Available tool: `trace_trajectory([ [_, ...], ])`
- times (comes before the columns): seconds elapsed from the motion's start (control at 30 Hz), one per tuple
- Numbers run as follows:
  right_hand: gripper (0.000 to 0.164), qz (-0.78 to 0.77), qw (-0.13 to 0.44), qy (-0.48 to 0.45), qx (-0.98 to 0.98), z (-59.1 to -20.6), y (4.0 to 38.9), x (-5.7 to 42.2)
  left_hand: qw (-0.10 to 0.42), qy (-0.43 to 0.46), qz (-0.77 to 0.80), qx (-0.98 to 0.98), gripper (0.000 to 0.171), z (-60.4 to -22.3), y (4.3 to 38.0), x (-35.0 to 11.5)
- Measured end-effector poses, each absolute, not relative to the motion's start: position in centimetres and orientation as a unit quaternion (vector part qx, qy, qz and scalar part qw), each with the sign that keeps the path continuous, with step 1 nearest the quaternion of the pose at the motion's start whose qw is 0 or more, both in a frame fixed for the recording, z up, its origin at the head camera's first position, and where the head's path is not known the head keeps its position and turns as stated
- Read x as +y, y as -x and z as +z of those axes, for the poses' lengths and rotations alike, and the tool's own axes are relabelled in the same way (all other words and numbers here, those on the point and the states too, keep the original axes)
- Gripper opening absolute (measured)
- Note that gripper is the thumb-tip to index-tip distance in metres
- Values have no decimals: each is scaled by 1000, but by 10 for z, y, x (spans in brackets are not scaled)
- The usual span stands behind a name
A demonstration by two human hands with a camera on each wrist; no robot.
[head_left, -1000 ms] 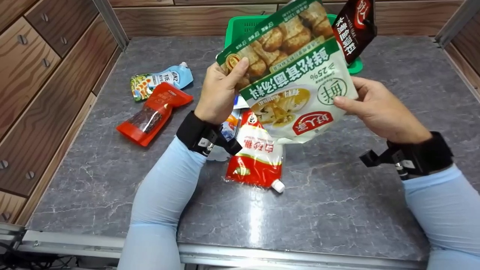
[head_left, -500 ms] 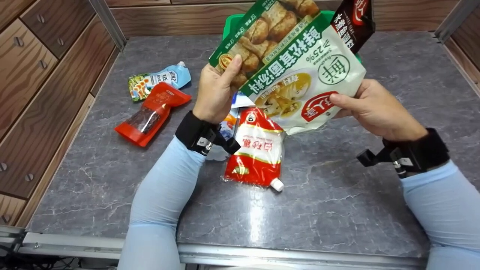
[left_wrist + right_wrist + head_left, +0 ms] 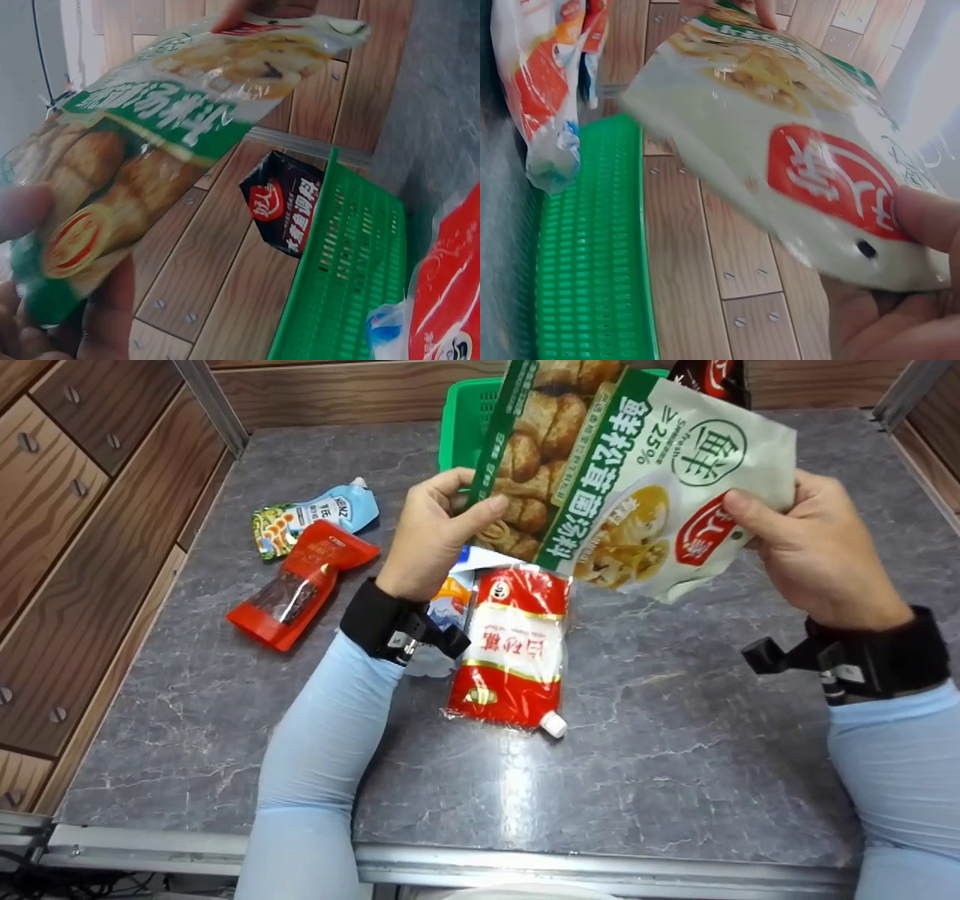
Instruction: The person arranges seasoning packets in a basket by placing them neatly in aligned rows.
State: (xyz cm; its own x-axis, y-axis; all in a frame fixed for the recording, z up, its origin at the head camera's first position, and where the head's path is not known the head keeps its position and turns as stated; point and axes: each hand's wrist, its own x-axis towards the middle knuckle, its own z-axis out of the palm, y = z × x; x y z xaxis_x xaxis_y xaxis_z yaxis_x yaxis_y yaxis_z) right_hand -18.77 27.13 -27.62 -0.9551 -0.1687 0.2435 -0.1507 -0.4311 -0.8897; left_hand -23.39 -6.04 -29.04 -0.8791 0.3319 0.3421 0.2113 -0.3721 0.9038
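Both hands hold a green-and-white soup seasoning packet [image 3: 637, 487] up above the table, its mushroom-pictured front towards the head camera. The left hand [image 3: 442, 529] pinches the dark green end, thumb on the front and fingers behind. At the pale end the right hand [image 3: 817, 540] grips it the same way, thumb beside the red logo. In the left wrist view the packet [image 3: 172, 135] slants across, and the right wrist view shows the packet [image 3: 795, 150] from its pale end. Below it, a red-and-white spouted pouch [image 3: 510, 652] lies on the table, partly over another packet [image 3: 450, 604].
Behind the held packet stands a green basket [image 3: 461, 431], with a dark seasoning packet [image 3: 712, 379] sticking up from it. To the left, a red packet with a clear window [image 3: 300, 585] lies against a blue Heinz pouch [image 3: 330, 514]. Wooden panels [image 3: 127, 472] border the grey table [image 3: 675, 780].
The packet has moved to the right and turned so its lettering runs more steeply. The right hand has gone right and up with it, while the left hand has shifted only slightly.
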Motion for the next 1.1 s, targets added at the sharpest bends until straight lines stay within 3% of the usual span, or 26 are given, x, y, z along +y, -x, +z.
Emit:
trace_trajectory([
  [0.27,32,-852,-37,155,498,-272,186,276,77,-330,716,610,30,-280,218,-56],
  [0.5,27,-777,-84,189,595,-273,184,275,71,-362,691,622,32,-276,211,-52],
  [0.9,26,-742,-44,187,642,-277,181,270,70,-397,685,607,31,-278,212,-51],
  [1.1,25,-746,-24,177,641,-277,181,270,35,-399,675,620,27,-277,211,-51],
])
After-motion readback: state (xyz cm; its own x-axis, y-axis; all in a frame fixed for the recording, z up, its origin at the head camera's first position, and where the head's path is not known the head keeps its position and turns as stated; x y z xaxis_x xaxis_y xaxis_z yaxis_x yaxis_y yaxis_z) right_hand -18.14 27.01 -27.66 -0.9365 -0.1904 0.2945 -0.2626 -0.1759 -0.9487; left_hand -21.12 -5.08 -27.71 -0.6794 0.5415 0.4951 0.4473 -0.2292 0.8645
